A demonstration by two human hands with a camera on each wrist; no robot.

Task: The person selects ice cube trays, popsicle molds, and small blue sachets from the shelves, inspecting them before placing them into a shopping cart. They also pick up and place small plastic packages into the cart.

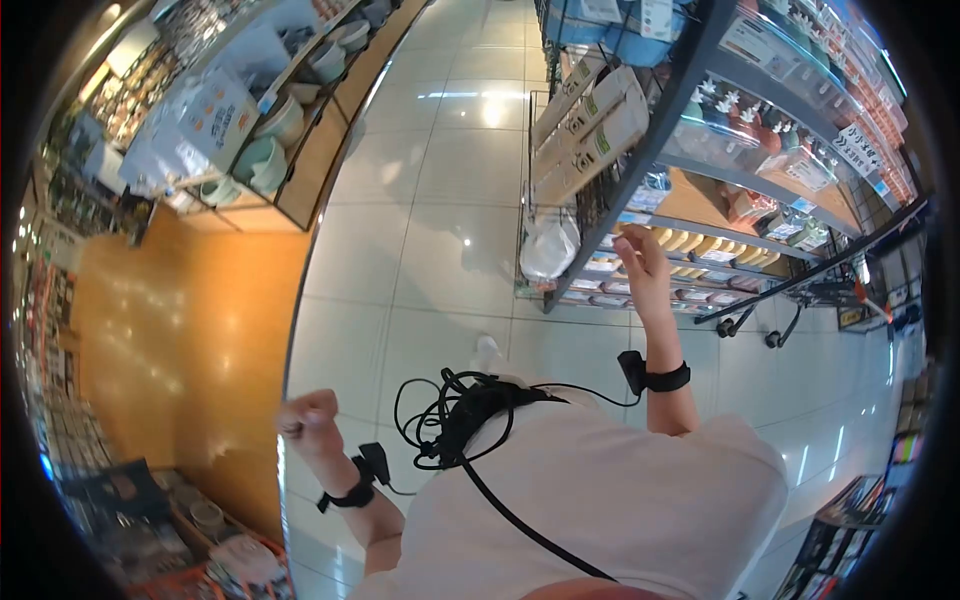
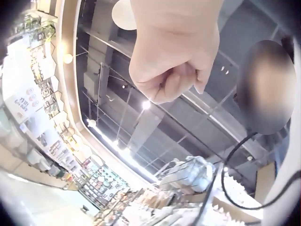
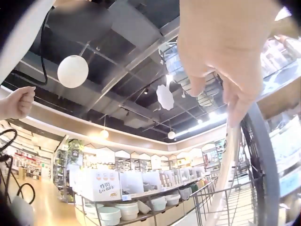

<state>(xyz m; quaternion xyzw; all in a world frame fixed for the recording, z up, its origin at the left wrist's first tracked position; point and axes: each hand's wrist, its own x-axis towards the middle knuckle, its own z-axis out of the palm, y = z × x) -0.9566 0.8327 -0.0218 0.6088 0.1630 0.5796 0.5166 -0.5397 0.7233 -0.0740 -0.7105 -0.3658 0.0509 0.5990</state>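
In the head view the left hand (image 1: 312, 420) is raised at the left, beside the wooden floor area. Its fingers curl into the palm in the left wrist view, and nothing shows in that hand (image 2: 174, 61). The right hand (image 1: 645, 265) is lifted in front of a shelf rack (image 1: 640, 150), near a row of yellow items (image 1: 710, 245). Loosely bent, with a gap between thumb and fingers, the right hand (image 3: 225, 61) holds nothing visible in the right wrist view. Whether it touches the rack cannot be told.
A tiled aisle (image 1: 440, 240) runs between the rack and a display of bowls (image 1: 262, 163) at the left. Long boxes (image 1: 600, 140) stand in a wire basket on the rack's side. A bundle of black cable (image 1: 465, 410) lies at the person's waist. Wheeled legs (image 1: 735, 322) stand at the right.
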